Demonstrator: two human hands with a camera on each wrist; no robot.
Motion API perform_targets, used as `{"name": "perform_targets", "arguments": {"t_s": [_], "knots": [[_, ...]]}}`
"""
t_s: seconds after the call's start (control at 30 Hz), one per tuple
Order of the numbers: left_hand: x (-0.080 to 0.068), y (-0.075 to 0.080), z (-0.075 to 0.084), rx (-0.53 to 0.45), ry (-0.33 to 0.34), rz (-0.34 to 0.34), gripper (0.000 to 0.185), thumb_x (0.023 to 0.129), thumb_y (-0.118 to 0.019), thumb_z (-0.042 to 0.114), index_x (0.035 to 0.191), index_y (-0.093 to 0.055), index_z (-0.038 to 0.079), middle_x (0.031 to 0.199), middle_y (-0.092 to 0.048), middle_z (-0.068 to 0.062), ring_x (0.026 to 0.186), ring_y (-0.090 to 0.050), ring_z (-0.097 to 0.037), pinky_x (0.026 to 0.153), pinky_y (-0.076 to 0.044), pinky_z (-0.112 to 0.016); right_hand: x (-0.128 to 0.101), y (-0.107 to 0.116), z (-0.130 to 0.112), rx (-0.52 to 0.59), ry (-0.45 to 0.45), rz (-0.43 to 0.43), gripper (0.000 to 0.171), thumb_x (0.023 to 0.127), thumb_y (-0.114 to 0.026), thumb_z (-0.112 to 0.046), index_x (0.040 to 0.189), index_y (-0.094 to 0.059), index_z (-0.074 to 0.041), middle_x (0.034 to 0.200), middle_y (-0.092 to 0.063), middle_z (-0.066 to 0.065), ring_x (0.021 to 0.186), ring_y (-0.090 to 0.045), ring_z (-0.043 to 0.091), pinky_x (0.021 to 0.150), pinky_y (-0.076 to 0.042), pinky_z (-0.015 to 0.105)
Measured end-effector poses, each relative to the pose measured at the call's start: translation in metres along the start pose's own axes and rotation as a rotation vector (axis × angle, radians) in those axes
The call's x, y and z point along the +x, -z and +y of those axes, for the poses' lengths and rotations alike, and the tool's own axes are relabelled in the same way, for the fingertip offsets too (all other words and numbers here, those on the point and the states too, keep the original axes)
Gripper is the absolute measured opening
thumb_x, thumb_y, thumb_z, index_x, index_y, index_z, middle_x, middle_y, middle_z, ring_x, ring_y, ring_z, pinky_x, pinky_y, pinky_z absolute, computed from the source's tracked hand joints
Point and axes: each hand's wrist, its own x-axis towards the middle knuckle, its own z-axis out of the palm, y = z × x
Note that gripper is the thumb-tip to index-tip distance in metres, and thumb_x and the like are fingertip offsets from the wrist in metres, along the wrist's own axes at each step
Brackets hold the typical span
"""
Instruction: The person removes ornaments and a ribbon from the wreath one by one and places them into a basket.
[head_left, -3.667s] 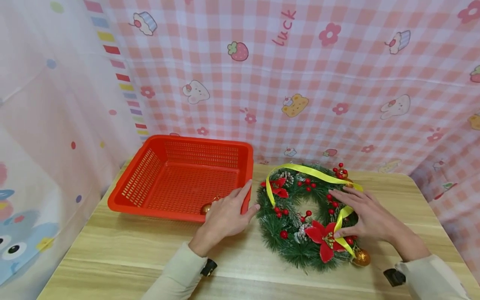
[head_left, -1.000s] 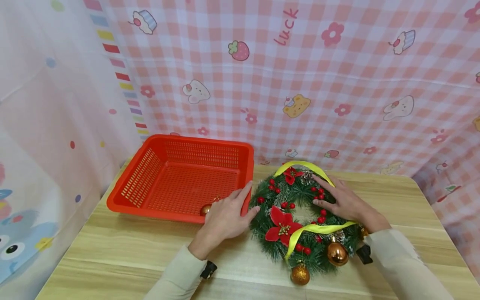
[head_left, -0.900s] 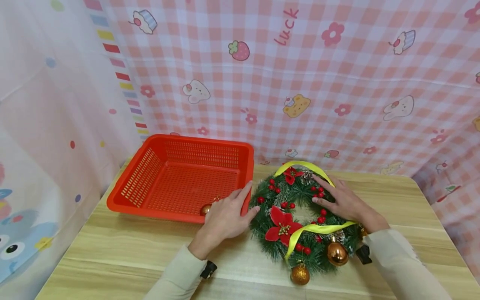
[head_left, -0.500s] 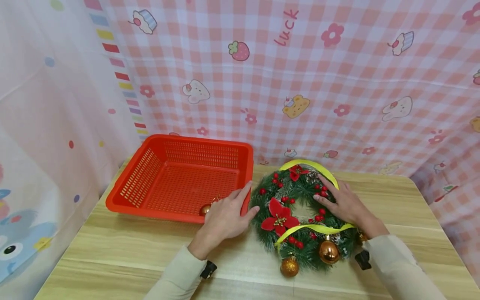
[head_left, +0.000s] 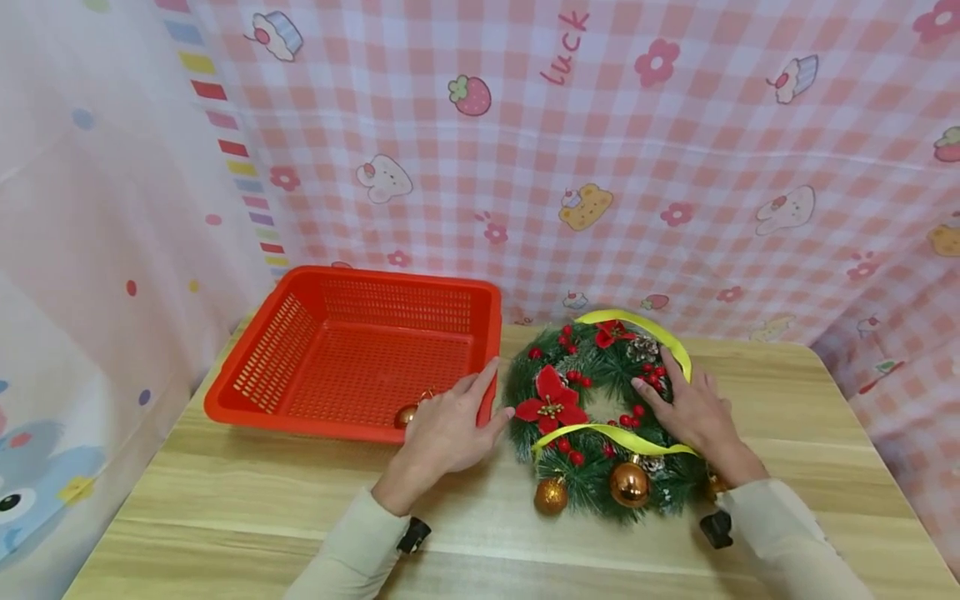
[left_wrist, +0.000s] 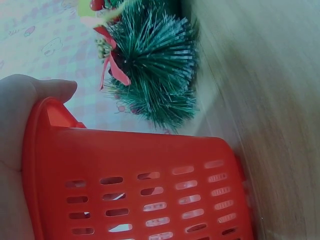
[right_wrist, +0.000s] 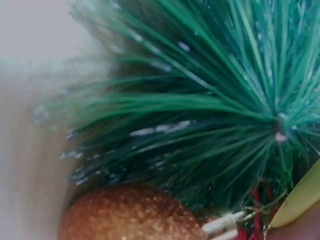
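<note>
from my remote seat i see the christmas wreath (head_left: 603, 412) lying flat on the wooden table (head_left: 247, 500), at about 4 o'clock from the centre of the head view, just beside the red basket (head_left: 356, 350). my right hand (head_left: 693, 410) rests on the wreath at its 3 o'clock side, fingers stretched out and pressing down on the green needles and red berries; it is released, not clenched round anything. a yellow ribbon (head_left: 600, 432) crosses the wreath below the middle and loops over its 12 o'clock edge. a red poinsettia (head_left: 551, 400) sits at the wreath's 9 o'clock, a smaller one near 12 o'clock. a shiny gold ball (head_left: 628, 483) hangs at 6 o'clock and a glittery gold ball (head_left: 550, 495) at about 7 o'clock, touching the table.

my left hand (head_left: 448, 425) lies against the basket's near right corner, fingers fairly straight over the rim, palm on the outer wall; in the left wrist view the thumb (left_wrist: 47, 90) rests along the red rim (left_wrist: 135, 145). it is relaxed, pressing rather than gripping. a small gold bauble (head_left: 406, 414) lies inside the basket at its 5 o'clock corner, just beside my fingers.

the right wrist view shows only green needles (right_wrist: 200, 110) and a glittery gold ball (right_wrist: 127, 212), very close and blurred.
</note>
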Motion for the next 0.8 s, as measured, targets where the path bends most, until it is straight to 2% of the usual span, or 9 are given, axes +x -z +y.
{"name": "perform_targets", "arguments": {"t_s": [0.2,0.37,0.5,0.63,0.7,0.8], "knots": [[0.001,-0.001,0.000,0.003,-0.007,0.010,0.074,0.096,-0.053,0.055,0.158,-0.024,0.027,0.146,-0.052,-0.011,0.062,-0.059,-0.021,0.042,-0.039,-0.027,-0.003,-0.005,-0.005,0.009,-0.115,0.040,0.093,0.095,-0.025,-0.075,0.160,-0.004,-0.013,0.152,-0.014,0.042,0.135,-0.019,0.059,0.086,-0.027,0.081],[0.000,0.000,0.000,0.004,0.001,0.004,0.074,0.096,-0.053,0.055,0.159,-0.024,0.027,0.147,-0.052,-0.010,0.063,-0.060,-0.023,0.043,-0.041,-0.028,-0.008,-0.009,-0.010,0.044,-0.192,0.077,0.095,0.094,-0.023,-0.076,0.160,-0.004,-0.010,0.151,-0.014,0.043,0.137,-0.015,0.059,0.087,-0.021,0.085],[0.000,0.000,0.000,0.007,0.002,0.010,0.074,0.096,-0.053,0.055,0.158,-0.025,0.027,0.146,-0.052,-0.010,0.078,-0.067,-0.029,0.046,-0.042,-0.027,-0.010,-0.010,-0.013,0.060,-0.238,0.080,0.096,0.093,-0.021,-0.077,0.160,-0.002,-0.010,0.152,-0.012,0.043,0.139,-0.012,0.059,0.090,-0.017,0.086],[0.000,0.001,0.001,-0.016,0.000,0.008,0.073,0.096,-0.054,0.054,0.158,-0.025,0.027,0.146,-0.052,-0.011,0.074,-0.066,-0.029,0.044,-0.041,-0.028,-0.011,-0.009,-0.012,0.055,-0.219,0.073,0.095,0.094,-0.022,-0.076,0.160,-0.001,-0.011,0.152,-0.010,0.043,0.137,-0.013,0.061,0.092,-0.018,0.083],[0.000,0.000,0.001,-0.027,0.000,0.023,0.073,0.096,-0.055,0.052,0.158,-0.027,0.026,0.147,-0.051,-0.012,0.080,-0.067,-0.031,0.045,-0.043,-0.030,-0.011,-0.008,-0.010,0.053,-0.193,0.073,0.094,0.094,-0.024,-0.075,0.160,-0.001,-0.012,0.153,-0.009,0.043,0.136,-0.013,0.063,0.092,-0.018,0.082],[-0.001,-0.002,0.003,-0.013,-0.029,0.093,0.070,0.095,-0.059,0.048,0.155,-0.035,0.021,0.146,-0.051,-0.015,0.102,-0.065,-0.036,0.064,-0.055,-0.040,-0.012,-0.007,-0.007,0.063,-0.159,0.070,0.092,0.095,-0.025,-0.074,0.160,-0.001,-0.013,0.153,-0.006,0.043,0.136,-0.012,0.064,0.093,-0.018,0.080]]}}
